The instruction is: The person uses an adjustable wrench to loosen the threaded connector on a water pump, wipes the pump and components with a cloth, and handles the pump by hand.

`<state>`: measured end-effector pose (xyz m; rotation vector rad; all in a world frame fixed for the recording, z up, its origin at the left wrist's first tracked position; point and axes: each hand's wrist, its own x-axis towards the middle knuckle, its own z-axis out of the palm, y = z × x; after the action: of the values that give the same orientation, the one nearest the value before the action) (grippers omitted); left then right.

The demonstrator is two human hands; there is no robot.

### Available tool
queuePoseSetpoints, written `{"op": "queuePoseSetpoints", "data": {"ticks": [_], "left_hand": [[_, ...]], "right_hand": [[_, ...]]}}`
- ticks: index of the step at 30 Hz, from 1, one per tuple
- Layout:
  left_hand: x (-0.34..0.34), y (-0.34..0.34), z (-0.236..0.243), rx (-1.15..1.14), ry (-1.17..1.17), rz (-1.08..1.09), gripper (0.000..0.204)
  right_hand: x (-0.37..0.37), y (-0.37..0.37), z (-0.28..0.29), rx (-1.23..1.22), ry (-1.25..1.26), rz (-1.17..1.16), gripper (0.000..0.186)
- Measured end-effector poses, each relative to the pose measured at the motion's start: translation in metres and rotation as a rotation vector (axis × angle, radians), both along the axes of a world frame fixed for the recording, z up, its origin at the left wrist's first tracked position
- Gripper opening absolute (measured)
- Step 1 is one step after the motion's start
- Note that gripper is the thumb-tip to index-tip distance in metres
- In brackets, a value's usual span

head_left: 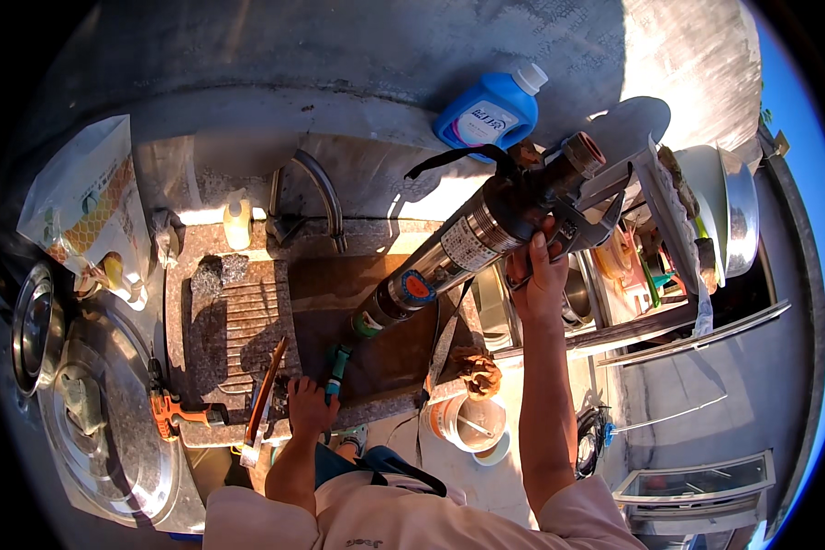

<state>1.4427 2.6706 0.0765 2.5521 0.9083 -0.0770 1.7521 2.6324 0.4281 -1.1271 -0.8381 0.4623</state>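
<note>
A long metal submersible pump (445, 255) stands tilted in the stone sink (390, 403), its lower end inside the basin and its threaded outlet up to the right. My right hand (541, 275) is closed around an adjustable wrench (585, 231), whose jaws lie beside the pump's upper end. My left hand (312, 405) rests on the sink's front rim with its fingers stretched out. Just right of these fingers is a teal-handled tool (337, 371); I cannot make out its kind. A curved brown tool (271, 380) leans on the rim to the left.
A faucet (325, 197) and a blue detergent bottle (490, 112) stand behind the basin. On the left are an orange cordless drill (170, 408), a large metal lid (110, 431) and a plastic bag (87, 206). Below the sink sits a bucket (463, 423); crowded shelves (605, 344) are at right.
</note>
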Motion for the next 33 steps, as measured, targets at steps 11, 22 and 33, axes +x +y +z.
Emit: {"op": "queuePoseSetpoints", "data": {"ticks": [11, 22, 33], "left_hand": [[0.0, 0.0, 0.0, -0.014, 0.023, -0.002, 0.053], [-0.002, -0.001, -0.008, 0.012, -0.1, 0.025, 0.051], [-0.006, 0.003, -0.015, 0.021, -0.376, -0.004, 0.059]], "right_hand": [[-0.005, 0.003, 0.003, 0.041, 0.071, -0.001, 0.022], [-0.007, 0.001, 0.003, 0.034, 0.053, -0.015, 0.022], [-0.015, 0.007, 0.015, 0.029, 0.081, -0.119, 0.036]]}}
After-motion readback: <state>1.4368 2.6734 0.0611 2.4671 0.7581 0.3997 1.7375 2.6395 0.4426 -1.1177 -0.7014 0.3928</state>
